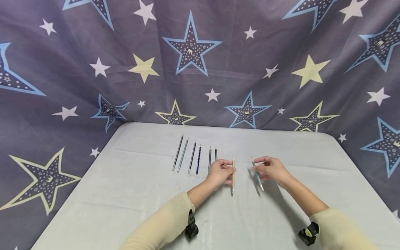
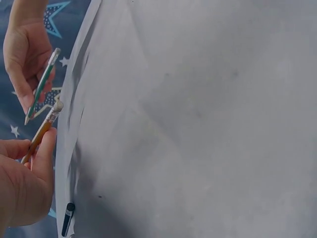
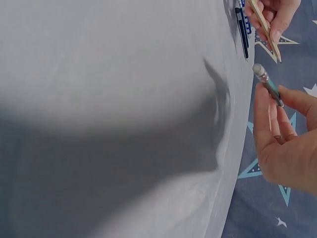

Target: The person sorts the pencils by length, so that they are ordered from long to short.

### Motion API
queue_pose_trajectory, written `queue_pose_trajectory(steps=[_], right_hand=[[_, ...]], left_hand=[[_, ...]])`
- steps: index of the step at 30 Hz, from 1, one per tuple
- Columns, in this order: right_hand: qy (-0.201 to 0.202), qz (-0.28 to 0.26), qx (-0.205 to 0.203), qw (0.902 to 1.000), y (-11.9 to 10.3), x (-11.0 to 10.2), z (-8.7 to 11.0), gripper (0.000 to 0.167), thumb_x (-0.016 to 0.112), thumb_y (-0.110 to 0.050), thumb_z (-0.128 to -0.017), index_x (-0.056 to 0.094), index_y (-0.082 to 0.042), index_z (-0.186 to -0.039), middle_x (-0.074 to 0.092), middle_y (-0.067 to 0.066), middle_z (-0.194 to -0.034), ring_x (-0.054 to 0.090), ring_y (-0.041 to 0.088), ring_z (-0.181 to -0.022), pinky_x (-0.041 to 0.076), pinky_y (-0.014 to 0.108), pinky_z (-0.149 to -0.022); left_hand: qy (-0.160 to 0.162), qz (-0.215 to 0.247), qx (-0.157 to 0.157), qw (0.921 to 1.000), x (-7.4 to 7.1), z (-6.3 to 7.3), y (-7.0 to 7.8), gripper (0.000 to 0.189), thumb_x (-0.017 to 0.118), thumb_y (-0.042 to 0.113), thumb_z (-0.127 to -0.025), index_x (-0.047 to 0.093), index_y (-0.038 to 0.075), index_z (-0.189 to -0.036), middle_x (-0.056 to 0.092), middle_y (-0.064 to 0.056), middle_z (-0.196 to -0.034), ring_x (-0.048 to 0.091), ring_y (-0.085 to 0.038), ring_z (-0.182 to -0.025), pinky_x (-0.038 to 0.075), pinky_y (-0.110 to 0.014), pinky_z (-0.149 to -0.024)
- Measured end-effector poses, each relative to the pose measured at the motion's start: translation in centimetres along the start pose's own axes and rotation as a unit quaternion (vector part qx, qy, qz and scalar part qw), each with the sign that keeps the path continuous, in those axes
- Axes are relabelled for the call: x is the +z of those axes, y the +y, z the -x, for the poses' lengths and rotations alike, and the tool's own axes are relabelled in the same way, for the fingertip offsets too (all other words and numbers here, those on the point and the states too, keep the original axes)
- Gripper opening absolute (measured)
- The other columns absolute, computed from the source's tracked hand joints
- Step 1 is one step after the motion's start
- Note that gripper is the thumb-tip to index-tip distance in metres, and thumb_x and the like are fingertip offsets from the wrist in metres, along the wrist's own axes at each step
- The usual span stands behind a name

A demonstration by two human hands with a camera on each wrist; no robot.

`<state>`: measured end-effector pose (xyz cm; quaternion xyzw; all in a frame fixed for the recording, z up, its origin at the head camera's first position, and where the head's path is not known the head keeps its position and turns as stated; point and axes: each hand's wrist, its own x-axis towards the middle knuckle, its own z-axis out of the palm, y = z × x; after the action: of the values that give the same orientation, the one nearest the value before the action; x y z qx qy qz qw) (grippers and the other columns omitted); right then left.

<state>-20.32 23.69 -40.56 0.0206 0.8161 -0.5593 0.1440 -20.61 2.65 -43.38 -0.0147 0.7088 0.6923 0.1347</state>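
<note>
My left hand [image 1: 221, 173] pinches a yellow pencil [image 1: 233, 178] between thumb and fingers, its point facing the far side. In the left wrist view the pencil's white eraser [image 2: 58, 105] and metal band show clearly. To the right, my right hand [image 1: 273, 171] holds a green pencil [image 1: 258, 177] by thumb and fingertips, tilted, its shadow beside it on the cloth. That pencil's eraser end [image 3: 259, 70] faces the camera in the right wrist view. Left of my left hand lie two dark pencils [image 1: 210, 156], their lower parts partly hidden by the hand.
Farther left on the white-covered table [image 1: 125, 194] lie a black pencil [image 1: 178, 152], a teal pencil [image 1: 182, 154], another dark pencil [image 1: 192, 158] and a blue patterned pencil [image 1: 198, 159], roughly side by side. A star-patterned curtain [image 1: 218, 62] hangs behind the table.
</note>
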Motion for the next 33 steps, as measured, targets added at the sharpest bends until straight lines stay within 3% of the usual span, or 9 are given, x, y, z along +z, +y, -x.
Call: queue_pose_trajectory(steps=[12,25,33], right_hand=[[-0.005,-0.040,-0.001,0.9992,0.1,1.1,-0.3,0.048,0.064,-0.014,-0.086,0.047,0.008,-0.125,0.059,0.000,-0.086,0.062,0.011,-0.069,0.058,0.030,-0.066],[0.000,-0.038,0.015,0.9992,0.1,2.0,-0.8,0.042,0.063,-0.012,-0.087,0.049,0.005,-0.123,0.060,0.003,-0.088,0.061,0.011,-0.069,0.058,0.030,-0.065],[-0.012,-0.046,0.010,0.9988,-0.1,2.3,-1.0,0.043,0.063,-0.011,-0.086,0.048,0.006,-0.123,0.059,0.000,-0.082,0.061,0.010,-0.067,0.057,0.029,-0.064]], left_hand=[[0.003,-0.003,-0.007,1.0000,0.1,-0.6,0.0,0.026,0.068,0.006,-0.081,0.060,0.003,-0.106,0.059,-0.004,-0.082,0.059,-0.012,-0.063,0.058,-0.031,-0.057],[0.011,-0.002,-0.001,0.9999,0.1,-1.4,0.3,0.026,0.067,0.005,-0.081,0.060,0.002,-0.105,0.057,-0.003,-0.081,0.058,-0.013,-0.061,0.057,-0.030,-0.055],[0.034,-0.046,0.019,0.9982,-0.5,-2.1,0.9,0.023,0.067,0.008,-0.082,0.061,0.005,-0.105,0.059,-0.005,-0.083,0.058,-0.012,-0.060,0.058,-0.031,-0.056]])
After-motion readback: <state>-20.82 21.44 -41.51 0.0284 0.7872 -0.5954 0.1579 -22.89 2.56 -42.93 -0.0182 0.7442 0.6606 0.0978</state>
